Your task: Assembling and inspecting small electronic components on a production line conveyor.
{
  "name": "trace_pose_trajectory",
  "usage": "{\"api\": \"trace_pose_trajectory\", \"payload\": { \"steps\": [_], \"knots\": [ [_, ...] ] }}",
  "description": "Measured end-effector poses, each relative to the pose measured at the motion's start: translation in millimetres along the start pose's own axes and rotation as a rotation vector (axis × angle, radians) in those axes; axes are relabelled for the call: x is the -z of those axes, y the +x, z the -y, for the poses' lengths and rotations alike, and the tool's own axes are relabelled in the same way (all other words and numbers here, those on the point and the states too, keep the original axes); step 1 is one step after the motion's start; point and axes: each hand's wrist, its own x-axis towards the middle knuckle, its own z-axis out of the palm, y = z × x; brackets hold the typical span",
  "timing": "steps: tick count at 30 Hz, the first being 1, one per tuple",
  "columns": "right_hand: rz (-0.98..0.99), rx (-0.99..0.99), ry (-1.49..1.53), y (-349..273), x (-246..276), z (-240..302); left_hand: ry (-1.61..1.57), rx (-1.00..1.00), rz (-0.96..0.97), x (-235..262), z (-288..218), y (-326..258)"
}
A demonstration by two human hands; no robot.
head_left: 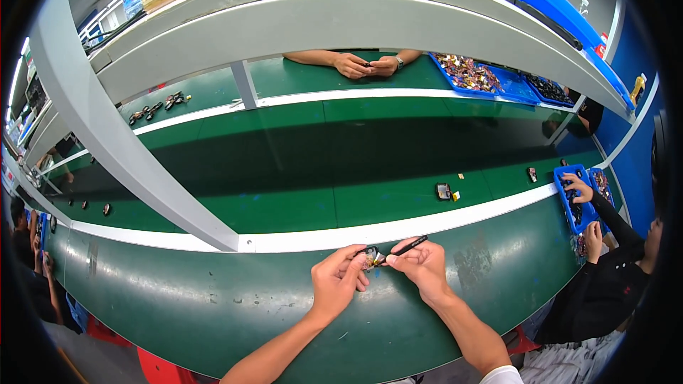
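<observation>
The left hand (336, 281) pinches a small dark part (368, 257) between thumb and fingertips, holding it just above the green workbench (213, 306). The right hand (425, 264) is closed on a thin black tool (407, 247), whose tip meets the part at the left hand's fingertips. The tool's free end sticks up and away to the right. Beyond both hands, on the green belt (299, 171), lies another small black part (444, 191).
</observation>
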Motion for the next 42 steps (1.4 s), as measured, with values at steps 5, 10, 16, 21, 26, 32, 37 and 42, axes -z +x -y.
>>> {"api": "trace_pose_trajectory", "payload": {
  "steps": [5, 10, 16, 21, 26, 32, 37, 42],
  "knots": [
    [0.039, 0.165, -0.070, -6, -1, -4, -0.187, 0.126, 0.103, 13, -2, 5],
    [-0.020, 0.396, -0.286, -15, -7, -4, -0.231, 0.127, 0.133, 18, -3, 9],
    [-0.112, 0.509, -0.393, -17, -12, -9, -0.215, 0.150, 0.161, 20, -6, 8],
    [-0.129, 0.529, -0.420, -17, -12, -8, -0.237, 0.158, 0.173, 19, -4, 8],
    [-0.130, 0.540, -0.435, -18, -14, -6, -0.226, 0.130, 0.152, 19, -3, 8],
    [-0.059, 0.578, -0.487, -17, -10, -8, -0.232, 0.136, 0.152, 20, -2, 8],
    [-0.063, 0.648, -0.541, -17, -12, -4, -0.246, 0.147, 0.167, 19, -2, 9],
    [-0.074, 0.657, -0.538, -17, -17, -2, -0.249, 0.150, 0.145, 20, -4, 8]
  ]
}}
